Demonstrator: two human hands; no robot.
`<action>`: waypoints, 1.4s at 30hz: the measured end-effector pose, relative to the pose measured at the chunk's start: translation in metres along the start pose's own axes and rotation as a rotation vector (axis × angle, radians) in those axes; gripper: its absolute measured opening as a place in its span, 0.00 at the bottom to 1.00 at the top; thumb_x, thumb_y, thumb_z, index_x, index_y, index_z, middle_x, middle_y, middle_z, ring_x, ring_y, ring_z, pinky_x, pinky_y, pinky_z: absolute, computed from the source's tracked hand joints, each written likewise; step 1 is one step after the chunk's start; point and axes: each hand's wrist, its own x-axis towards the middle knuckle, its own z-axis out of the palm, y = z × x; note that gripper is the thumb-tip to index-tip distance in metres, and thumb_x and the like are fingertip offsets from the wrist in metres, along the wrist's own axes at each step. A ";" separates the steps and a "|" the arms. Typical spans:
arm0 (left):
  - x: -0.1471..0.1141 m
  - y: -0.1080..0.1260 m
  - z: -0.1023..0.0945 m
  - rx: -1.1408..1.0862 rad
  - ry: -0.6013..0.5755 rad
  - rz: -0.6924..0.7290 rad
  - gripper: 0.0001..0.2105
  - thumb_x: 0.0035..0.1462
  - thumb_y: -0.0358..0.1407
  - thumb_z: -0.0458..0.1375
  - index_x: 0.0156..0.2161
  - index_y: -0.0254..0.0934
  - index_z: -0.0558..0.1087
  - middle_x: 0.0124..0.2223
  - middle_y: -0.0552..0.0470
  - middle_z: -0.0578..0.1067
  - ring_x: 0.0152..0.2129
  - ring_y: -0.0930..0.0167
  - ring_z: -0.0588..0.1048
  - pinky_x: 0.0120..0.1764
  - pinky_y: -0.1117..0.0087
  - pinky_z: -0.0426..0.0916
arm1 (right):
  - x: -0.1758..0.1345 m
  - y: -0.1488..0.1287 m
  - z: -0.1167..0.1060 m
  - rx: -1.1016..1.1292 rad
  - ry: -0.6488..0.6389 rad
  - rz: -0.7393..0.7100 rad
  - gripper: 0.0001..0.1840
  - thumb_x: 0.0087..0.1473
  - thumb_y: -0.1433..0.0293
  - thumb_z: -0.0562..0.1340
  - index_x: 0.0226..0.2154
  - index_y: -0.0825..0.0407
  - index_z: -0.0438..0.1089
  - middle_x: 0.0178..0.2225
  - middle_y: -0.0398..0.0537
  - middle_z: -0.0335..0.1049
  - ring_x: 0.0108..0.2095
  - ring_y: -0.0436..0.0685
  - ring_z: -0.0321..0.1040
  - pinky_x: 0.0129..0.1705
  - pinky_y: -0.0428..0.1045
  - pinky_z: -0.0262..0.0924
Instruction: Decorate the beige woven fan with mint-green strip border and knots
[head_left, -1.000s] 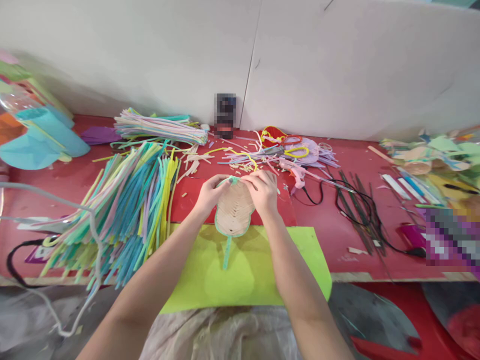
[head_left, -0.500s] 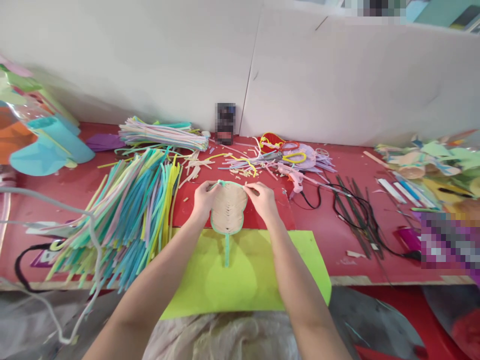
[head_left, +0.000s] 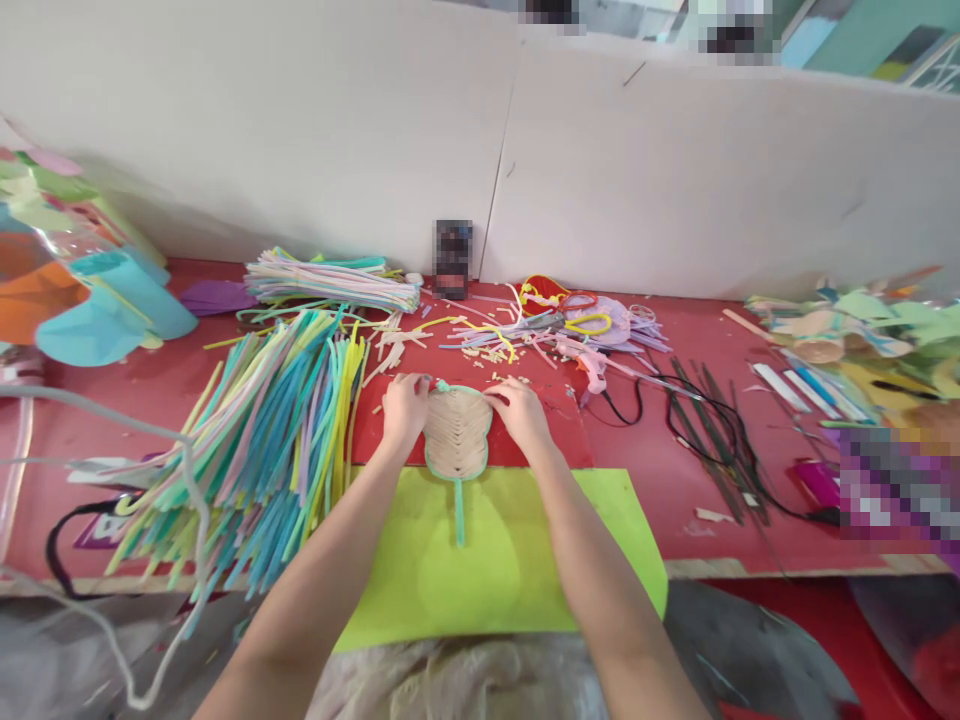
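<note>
A small hand fan (head_left: 457, 432), beige with a chevron-patterned face, a mint-green rim and a mint-green handle, lies between my hands with its handle toward me. My left hand (head_left: 405, 412) is closed at the fan's upper left edge, its fingertips partly hidden. On the upper right edge, my right hand (head_left: 519, 410) pinches the rim between thumb and fingers. Under the handle is a yellow-green sheet (head_left: 517, 560); the fan's head is over a red mat (head_left: 559, 425). A small mint-green knot sits at the top of the rim.
Loose fuzzy stems (head_left: 277, 440) are heaped on the left, with a tied bundle (head_left: 337, 283) behind. A pink glue gun (head_left: 591, 368), yellow-handled scissors (head_left: 589, 323) and cut scraps lie beyond my hands. A black cable (head_left: 739, 440) crosses dark sticks at right. A white cable (head_left: 196, 480) hangs at left.
The view has tilted slightly upward, so everything sits a little lower. My fingers have shifted slightly down along the fan's upper edges, and its top outline looks flatter and wider.
</note>
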 end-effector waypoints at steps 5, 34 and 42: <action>0.002 0.000 0.001 -0.107 0.150 0.040 0.12 0.60 0.35 0.48 0.37 0.38 0.74 0.40 0.46 0.75 0.39 0.66 0.72 0.43 0.66 0.65 | 0.002 0.000 -0.003 0.018 0.107 0.029 0.10 0.55 0.62 0.60 0.36 0.49 0.74 0.35 0.49 0.72 0.39 0.58 0.68 0.45 0.52 0.62; 0.008 -0.001 -0.004 -0.066 -0.183 -0.045 0.06 0.49 0.35 0.59 0.33 0.39 0.76 0.37 0.49 0.76 0.35 0.68 0.72 0.41 0.67 0.65 | 0.002 -0.011 0.009 0.090 0.033 0.053 0.09 0.57 0.65 0.58 0.35 0.48 0.73 0.35 0.48 0.72 0.38 0.57 0.67 0.45 0.52 0.60; 0.006 0.002 -0.002 0.006 -0.160 -0.024 0.08 0.52 0.39 0.57 0.28 0.38 0.73 0.34 0.50 0.75 0.34 0.68 0.72 0.39 0.67 0.63 | 0.005 -0.011 0.013 0.020 0.045 0.019 0.09 0.58 0.66 0.57 0.35 0.48 0.74 0.35 0.48 0.71 0.40 0.57 0.66 0.46 0.52 0.58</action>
